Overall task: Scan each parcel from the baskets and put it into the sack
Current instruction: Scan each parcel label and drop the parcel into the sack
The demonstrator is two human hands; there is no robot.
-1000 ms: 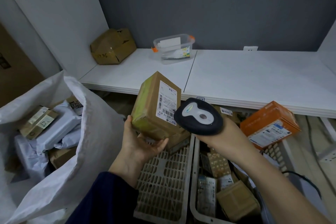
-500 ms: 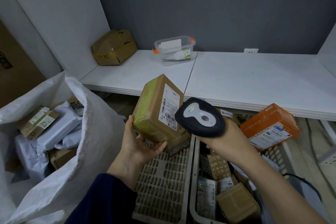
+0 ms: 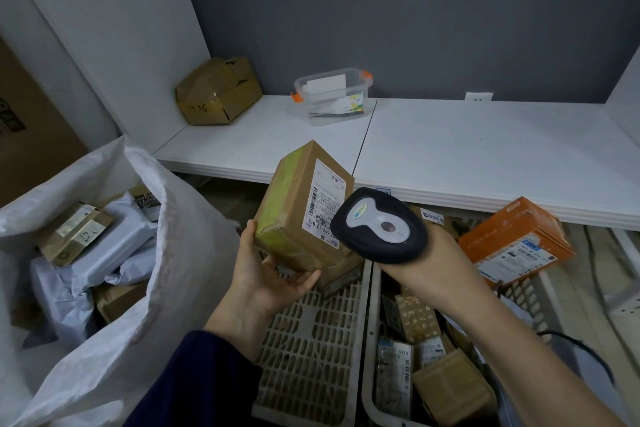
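Parcel (image 3: 301, 208) held up by left hand (image 3: 268, 274), above the baskets (image 3: 308, 350), label facing scanner (image 3: 379, 230) gripped in right hand (image 3: 436, 263) — keep label square, steady until read, then sack (image 3: 166, 253) left of baskets.

Left hand (image 3: 266, 274) holds parcel (image 3: 301, 204); right hand (image 3: 426, 260) aims scanner (image 3: 379, 229) at it

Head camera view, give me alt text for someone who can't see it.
A left hand holds up a brown parcel, label facing a black scanner gripped in the right hand. An open white sack of parcels sits at left, with baskets below and a white shelf behind.
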